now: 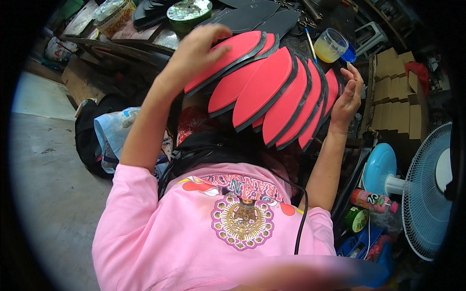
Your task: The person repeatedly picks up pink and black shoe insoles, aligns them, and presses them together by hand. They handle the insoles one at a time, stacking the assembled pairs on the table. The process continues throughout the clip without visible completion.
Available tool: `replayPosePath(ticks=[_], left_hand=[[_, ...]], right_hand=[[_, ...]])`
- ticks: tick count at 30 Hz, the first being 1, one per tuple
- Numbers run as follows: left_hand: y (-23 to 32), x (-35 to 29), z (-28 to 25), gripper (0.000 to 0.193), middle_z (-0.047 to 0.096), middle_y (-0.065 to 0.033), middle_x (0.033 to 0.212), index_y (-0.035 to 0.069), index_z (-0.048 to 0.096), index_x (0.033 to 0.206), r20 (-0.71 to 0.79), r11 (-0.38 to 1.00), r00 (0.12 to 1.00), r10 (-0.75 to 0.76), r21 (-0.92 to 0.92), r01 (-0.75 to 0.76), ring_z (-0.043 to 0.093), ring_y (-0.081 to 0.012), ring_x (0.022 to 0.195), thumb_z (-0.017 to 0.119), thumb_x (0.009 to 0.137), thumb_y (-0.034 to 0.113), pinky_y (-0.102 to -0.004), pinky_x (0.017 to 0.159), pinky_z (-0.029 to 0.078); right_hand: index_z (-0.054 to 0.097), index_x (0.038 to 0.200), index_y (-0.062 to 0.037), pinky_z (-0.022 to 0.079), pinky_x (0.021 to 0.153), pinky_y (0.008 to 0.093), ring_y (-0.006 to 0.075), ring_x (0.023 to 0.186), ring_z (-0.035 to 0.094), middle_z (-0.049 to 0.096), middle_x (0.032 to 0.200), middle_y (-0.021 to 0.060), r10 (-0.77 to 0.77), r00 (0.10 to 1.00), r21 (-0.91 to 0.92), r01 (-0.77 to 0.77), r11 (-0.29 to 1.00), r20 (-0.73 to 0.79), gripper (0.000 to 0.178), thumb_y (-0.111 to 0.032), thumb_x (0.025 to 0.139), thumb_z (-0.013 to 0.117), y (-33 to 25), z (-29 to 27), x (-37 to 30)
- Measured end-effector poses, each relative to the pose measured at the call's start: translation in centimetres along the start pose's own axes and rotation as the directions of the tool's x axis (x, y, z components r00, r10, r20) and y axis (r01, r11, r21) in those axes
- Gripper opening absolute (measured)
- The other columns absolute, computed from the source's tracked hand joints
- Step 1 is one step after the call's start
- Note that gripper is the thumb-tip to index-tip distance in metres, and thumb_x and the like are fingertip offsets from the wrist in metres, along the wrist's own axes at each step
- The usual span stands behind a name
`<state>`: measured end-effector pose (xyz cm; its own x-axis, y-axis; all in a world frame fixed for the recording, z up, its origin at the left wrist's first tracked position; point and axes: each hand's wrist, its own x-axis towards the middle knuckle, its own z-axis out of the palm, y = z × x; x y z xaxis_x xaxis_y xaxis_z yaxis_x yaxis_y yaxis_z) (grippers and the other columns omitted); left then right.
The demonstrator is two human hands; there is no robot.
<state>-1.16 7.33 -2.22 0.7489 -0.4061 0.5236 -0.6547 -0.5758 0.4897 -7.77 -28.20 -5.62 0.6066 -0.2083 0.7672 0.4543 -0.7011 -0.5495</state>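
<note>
A fanned, overlapping row of red leaf-shaped pieces [264, 89] with black edges lies in front of me, at the near edge of the worktable. They look like foam sheet cut to pointed ovals. At the row's left end, my left hand [200, 51] is over the outermost red piece, thumb and fingers apart; it is slightly blurred. My right hand [347, 97] stands upright beside the right end, its fingers loosely bent and apart. Whether its palm touches the last piece cannot be made out. Neither hand is wrapped round a piece.
Behind the row lie black flat pieces [272, 19], a green tin [189, 14] and an open jar of yellow liquid [330, 47] near a blue pen-like stick [310, 44]. Cardboard boxes [388, 106], a fan [429, 189] and a pink bottle [373, 200] are at right.
</note>
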Motion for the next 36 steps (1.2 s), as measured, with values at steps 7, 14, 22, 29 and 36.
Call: replayPosePath(ticks=[7,14,22,29,36], left_hand=[[3.5,-3.7,2.7,0.071,0.051,-0.0200,0.141,0.009,0.056,0.137,0.107,0.982,0.993,0.057,0.173,-0.075,0.044,-0.0387,0.132,0.078,0.078,0.043,-0.0491,0.109,0.037],[6.0,-1.7,6.1,0.052,0.050,-0.0179,0.143,0.010,0.055,0.136,0.120,0.975,0.988,0.098,0.185,-0.120,0.043,-0.0363,0.134,0.069,0.090,0.030,-0.0502,0.110,0.034],[5.9,2.6,5.6,0.042,0.055,-0.0174,0.138,0.008,0.062,0.128,0.172,0.988,0.976,0.133,0.052,-0.144,0.046,-0.0352,0.131,0.062,0.096,0.034,-0.0481,0.109,0.036],[1.6,8.0,8.4,0.040,0.066,-0.0114,0.116,0.011,0.070,0.114,0.026,0.827,0.987,0.161,0.542,-0.149,0.057,-0.0302,0.117,0.069,0.088,0.041,-0.0480,0.094,0.045],[-1.5,10.2,10.6,0.047,0.062,-0.0087,0.132,0.018,0.069,0.124,0.096,0.773,0.994,-0.051,0.634,-0.021,0.051,-0.0264,0.129,0.064,0.090,0.050,-0.0450,0.108,0.036]], right_hand=[[0.060,0.133,-0.0078,0.052,0.091,0.0362,0.0232,0.107,0.066,0.066,0.122,0.0122,0.019,0.999,-0.053,-0.021,0.998,-0.028,0.049,-0.043,0.109,0.036,0.0,-0.1,0.0],[0.059,0.135,-0.0116,0.054,0.087,0.0359,0.0234,0.102,0.068,0.070,0.110,0.0107,-0.011,0.997,-0.058,0.015,0.998,0.077,0.057,-0.054,0.106,0.035,-0.4,0.0,-0.2],[0.057,0.136,-0.0125,0.055,0.086,0.0369,0.0252,0.100,0.069,0.070,0.106,0.0119,0.017,0.994,-0.025,-0.014,1.000,0.107,0.061,-0.059,0.105,0.032,-0.3,0.1,-0.2],[0.055,0.140,-0.0117,0.051,0.092,0.0379,0.0220,0.104,0.068,0.071,0.106,0.0108,0.072,0.989,-0.025,-0.070,0.997,0.130,0.062,-0.058,0.105,0.031,-0.2,0.0,-0.2],[0.052,0.142,-0.0084,0.045,0.103,0.0389,0.0186,0.110,0.065,0.069,0.112,0.0098,0.127,0.978,-0.001,-0.129,0.992,0.164,0.067,-0.060,0.104,0.032,-0.3,-0.2,-0.3]])
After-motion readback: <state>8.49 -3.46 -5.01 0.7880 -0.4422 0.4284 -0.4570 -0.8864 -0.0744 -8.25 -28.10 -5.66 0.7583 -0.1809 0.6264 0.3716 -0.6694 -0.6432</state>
